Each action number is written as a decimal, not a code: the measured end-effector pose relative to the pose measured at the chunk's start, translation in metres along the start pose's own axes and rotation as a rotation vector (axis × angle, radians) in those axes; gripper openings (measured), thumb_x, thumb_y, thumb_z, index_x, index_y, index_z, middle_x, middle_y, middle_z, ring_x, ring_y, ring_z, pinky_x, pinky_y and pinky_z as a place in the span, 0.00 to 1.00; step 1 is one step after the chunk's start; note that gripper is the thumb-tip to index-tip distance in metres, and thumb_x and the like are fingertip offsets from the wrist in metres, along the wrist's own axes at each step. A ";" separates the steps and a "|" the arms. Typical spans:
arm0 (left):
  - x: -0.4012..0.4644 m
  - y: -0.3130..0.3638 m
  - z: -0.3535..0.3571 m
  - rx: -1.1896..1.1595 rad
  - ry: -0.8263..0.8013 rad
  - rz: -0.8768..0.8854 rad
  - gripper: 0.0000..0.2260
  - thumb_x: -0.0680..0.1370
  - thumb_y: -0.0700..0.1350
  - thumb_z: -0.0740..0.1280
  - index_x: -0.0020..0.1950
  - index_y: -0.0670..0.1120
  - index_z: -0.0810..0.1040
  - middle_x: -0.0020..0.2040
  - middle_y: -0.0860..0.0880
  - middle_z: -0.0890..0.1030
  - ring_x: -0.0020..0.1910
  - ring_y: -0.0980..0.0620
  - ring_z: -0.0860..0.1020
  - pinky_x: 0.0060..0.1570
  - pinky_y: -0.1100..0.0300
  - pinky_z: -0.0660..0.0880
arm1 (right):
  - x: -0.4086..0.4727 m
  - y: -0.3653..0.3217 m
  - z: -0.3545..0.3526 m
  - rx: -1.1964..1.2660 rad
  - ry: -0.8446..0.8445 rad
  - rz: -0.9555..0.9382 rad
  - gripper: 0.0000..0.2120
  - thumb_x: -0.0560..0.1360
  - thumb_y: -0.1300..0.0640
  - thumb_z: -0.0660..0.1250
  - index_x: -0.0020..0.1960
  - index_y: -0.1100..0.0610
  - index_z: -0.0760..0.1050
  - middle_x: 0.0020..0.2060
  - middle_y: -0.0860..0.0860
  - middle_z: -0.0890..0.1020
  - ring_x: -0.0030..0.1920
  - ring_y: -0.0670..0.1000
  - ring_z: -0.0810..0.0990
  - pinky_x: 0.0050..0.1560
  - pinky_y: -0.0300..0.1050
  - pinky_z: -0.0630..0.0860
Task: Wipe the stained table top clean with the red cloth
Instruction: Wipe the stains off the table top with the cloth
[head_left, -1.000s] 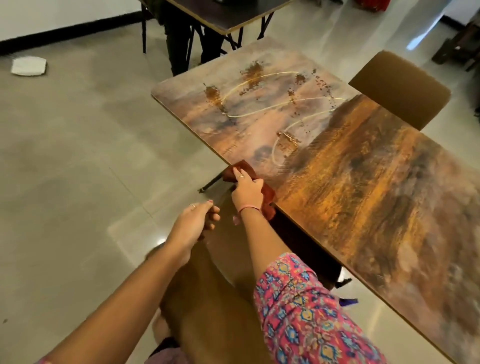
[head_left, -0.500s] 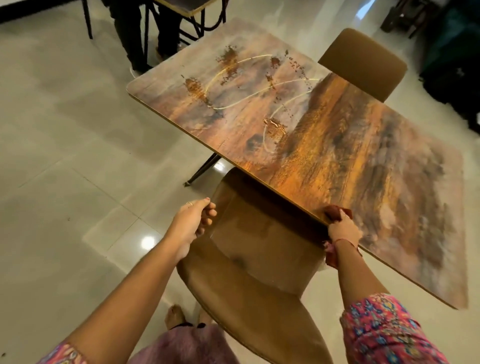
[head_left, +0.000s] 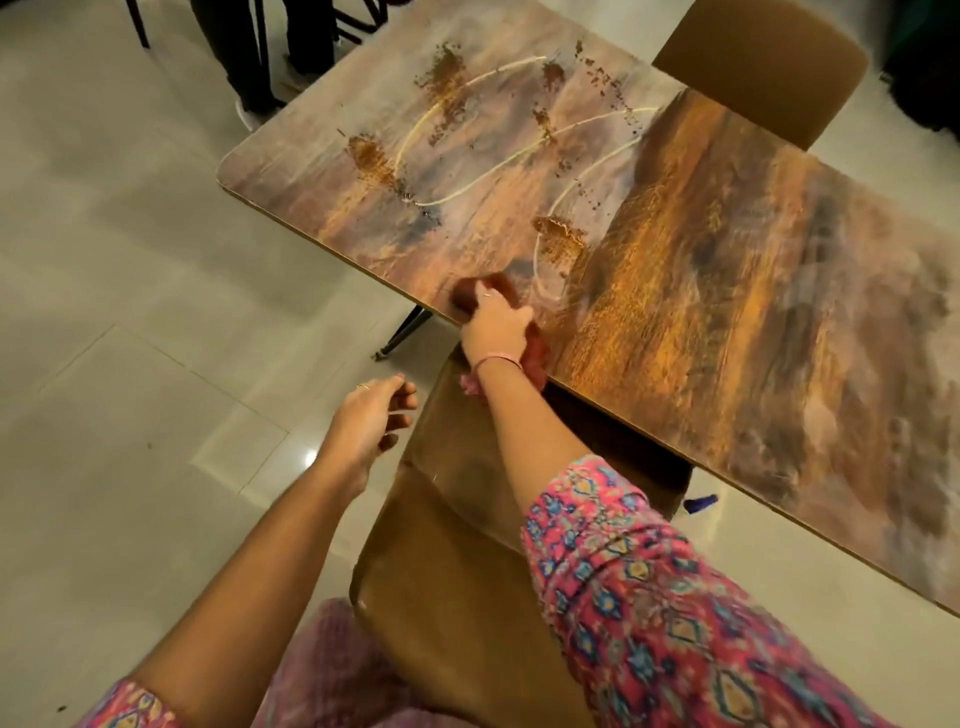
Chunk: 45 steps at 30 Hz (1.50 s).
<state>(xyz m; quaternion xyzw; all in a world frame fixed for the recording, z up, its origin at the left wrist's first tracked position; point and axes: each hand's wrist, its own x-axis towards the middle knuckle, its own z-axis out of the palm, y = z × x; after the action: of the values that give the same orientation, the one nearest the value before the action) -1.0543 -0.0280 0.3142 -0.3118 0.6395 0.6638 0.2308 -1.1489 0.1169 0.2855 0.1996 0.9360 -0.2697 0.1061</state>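
Worktop (head_left: 727, 291) carries brown stains (head_left: 558, 236) toward far-left end; right hand (head_left: 496, 325), grip clamped on red cloth (head_left: 470, 296), presses it at near edge; left hand (head_left: 371, 421) loosely apart above chair (head_left: 457, 545).

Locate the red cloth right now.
The red cloth lies under the right hand on the near edge of the stained wooden table top, above the brown chair.

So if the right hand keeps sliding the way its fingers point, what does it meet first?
Likely the brown crusty stain just beyond the red cloth under the right hand, though the hand's exact heading is hard to judge.
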 end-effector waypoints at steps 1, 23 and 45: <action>0.006 0.003 0.000 0.011 0.009 -0.016 0.11 0.80 0.50 0.60 0.50 0.46 0.79 0.41 0.50 0.80 0.38 0.55 0.75 0.37 0.61 0.70 | 0.000 -0.010 0.014 -0.040 -0.044 -0.091 0.25 0.79 0.63 0.54 0.74 0.47 0.61 0.71 0.53 0.65 0.68 0.64 0.63 0.63 0.60 0.70; 0.171 0.134 -0.047 0.396 -0.437 -0.028 0.10 0.80 0.49 0.60 0.43 0.49 0.78 0.35 0.54 0.79 0.33 0.56 0.74 0.34 0.62 0.66 | 0.025 -0.054 0.064 -0.148 0.221 0.007 0.32 0.73 0.67 0.56 0.73 0.46 0.64 0.69 0.45 0.71 0.49 0.53 0.65 0.44 0.45 0.73; 0.213 0.185 -0.055 0.395 -0.528 0.011 0.11 0.81 0.47 0.60 0.42 0.48 0.78 0.29 0.57 0.79 0.28 0.60 0.73 0.32 0.63 0.66 | 0.108 0.020 -0.024 0.041 0.411 0.619 0.23 0.80 0.61 0.56 0.72 0.44 0.66 0.65 0.54 0.74 0.54 0.52 0.69 0.58 0.40 0.61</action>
<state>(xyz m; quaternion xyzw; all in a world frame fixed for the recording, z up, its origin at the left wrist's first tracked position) -1.3267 -0.1160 0.2943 -0.0747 0.6757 0.5859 0.4411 -1.2395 0.1793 0.2632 0.5254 0.8274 -0.1980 -0.0118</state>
